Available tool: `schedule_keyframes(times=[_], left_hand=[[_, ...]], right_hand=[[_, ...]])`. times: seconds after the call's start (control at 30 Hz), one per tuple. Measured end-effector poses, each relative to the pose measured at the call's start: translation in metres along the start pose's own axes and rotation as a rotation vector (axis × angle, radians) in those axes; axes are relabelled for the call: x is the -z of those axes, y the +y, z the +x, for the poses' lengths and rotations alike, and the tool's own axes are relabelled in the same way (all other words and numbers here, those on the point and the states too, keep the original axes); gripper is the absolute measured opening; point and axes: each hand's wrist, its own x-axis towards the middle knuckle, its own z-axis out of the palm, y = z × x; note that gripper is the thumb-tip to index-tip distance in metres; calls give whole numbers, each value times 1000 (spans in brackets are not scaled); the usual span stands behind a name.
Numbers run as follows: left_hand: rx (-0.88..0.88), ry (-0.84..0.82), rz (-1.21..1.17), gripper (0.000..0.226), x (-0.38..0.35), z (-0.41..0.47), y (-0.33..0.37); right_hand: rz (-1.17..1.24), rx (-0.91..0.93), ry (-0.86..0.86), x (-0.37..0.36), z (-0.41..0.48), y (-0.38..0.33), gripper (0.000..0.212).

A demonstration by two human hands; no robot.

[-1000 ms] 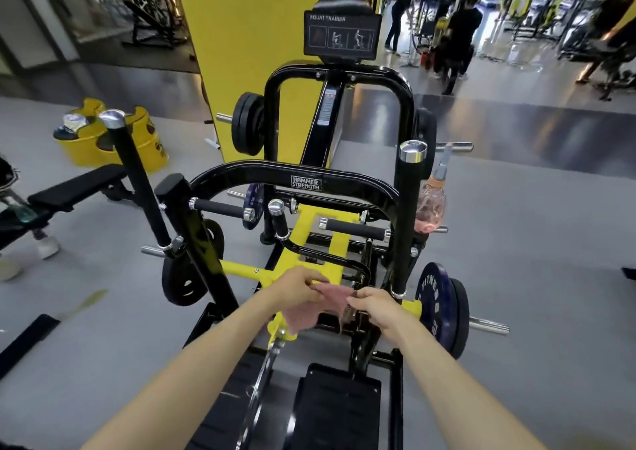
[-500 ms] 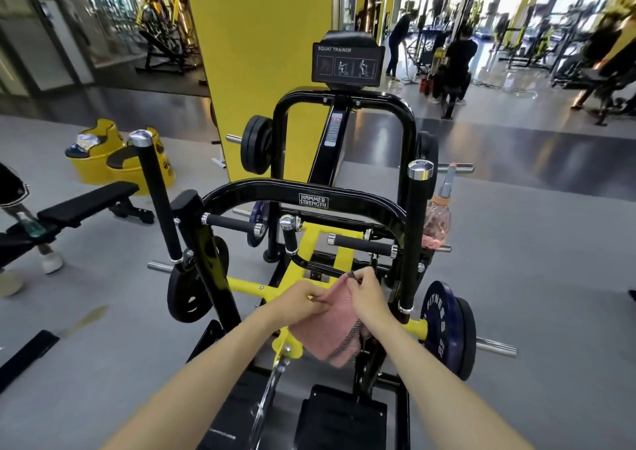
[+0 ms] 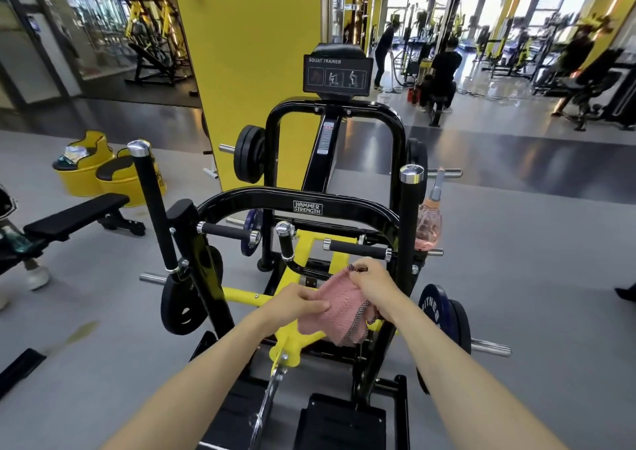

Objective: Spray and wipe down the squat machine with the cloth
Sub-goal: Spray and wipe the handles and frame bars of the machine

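**Item 1.** Black and yellow steel squat machine (image 3: 330, 205), with a "Squat Trainer" placard on top, a curved black crossbar in front and a yellow lever frame low in the middle. It stands directly before the person, within arm's reach.

**Item 2.** Pink knitted cloth with a dark-speckled border (image 3: 339, 307). It is held in the air between both hands, over the yellow frame, and sags at its lower edge. Whether it brushes the frame, I cannot tell.

**Item 3.** Left hand (image 3: 297, 303). Thumb and curled fingers pinch the cloth's near left edge.

**Item 4.** Right hand (image 3: 373, 282). The fingertips pinch the cloth's top corner, a little higher than the left hand.

**Item 5.** Clear plastic spray bottle of pink liquid with a grey trigger head (image 3: 428, 226). It is perched on the machine's right side, just behind the black upright post (image 3: 409, 236), well apart from both hands.

**Item 6.** Black foam grip handles (image 3: 354, 249), a pair, just beyond the cloth.

**Item 7.** Black flat bench (image 3: 79, 215), off to the left and not involved.

**Step in hand, by my judgement.** The cloth is being spread or refolded for use. Neither spraying nor wiping is under way.

**Next move, likewise a judgement.**
- To spray, the right hand must let go of its corner and reach past the post for the bottle, while the left keeps the cloth.
- To wipe, the cloth needs gathering into a pad in one palm and pressing flat on a nearby surface, probably a grip handle or the crossbar.
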Motion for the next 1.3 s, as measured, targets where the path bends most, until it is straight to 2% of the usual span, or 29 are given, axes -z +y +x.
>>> schedule_keyframes(times=[0.07,0.13,0.2,0.23,0.27,0.37,0.43,0.57,0.67,0.73,0.83,0.93,1.07,1.23,1.3], left_hand=[[-3,70,56,27,4,4,-1],[-19,144,149,29,5,5,-2],[-63,189,197,26,3,4,-1],[-71,215,188,36,0,2,1],[-77,233,150,44,-3,2,3],[-134,100,41,43,-13,0,12],[-126,5,-17,40,-19,-1,13],[-134,-24,-17,49,-28,1,12],[-155,81,-29,38,-30,8,12],[-151,141,-157,22,-31,9,17],[-101,197,-330,14,-30,12,22],[-60,223,-373,10,-25,15,24],[-49,195,-410,18,-25,8,22],[36,311,-258,27,-1,7,12],[66,360,-169,36,13,4,7]], right_hand=[[79,-110,-132,6,-3,-2,27],[101,-175,-222,7,-8,-2,21],[100,-184,-206,3,-9,-1,10],[108,-189,-184,0,-10,0,2],[121,-199,-166,-4,-8,2,6],[203,-203,-134,-13,-4,1,6],[211,-209,-124,-14,-3,0,14],[325,-272,-85,-12,-3,2,14],[500,-302,-84,-6,-5,1,19],[543,-285,-117,-3,-8,1,30],[487,-213,-271,4,-13,5,42],[494,-159,-425,5,-16,4,44],[509,-215,-298,-7,-11,5,54],[346,-290,36,-11,4,14,29],[337,-301,109,-6,4,14,21]])
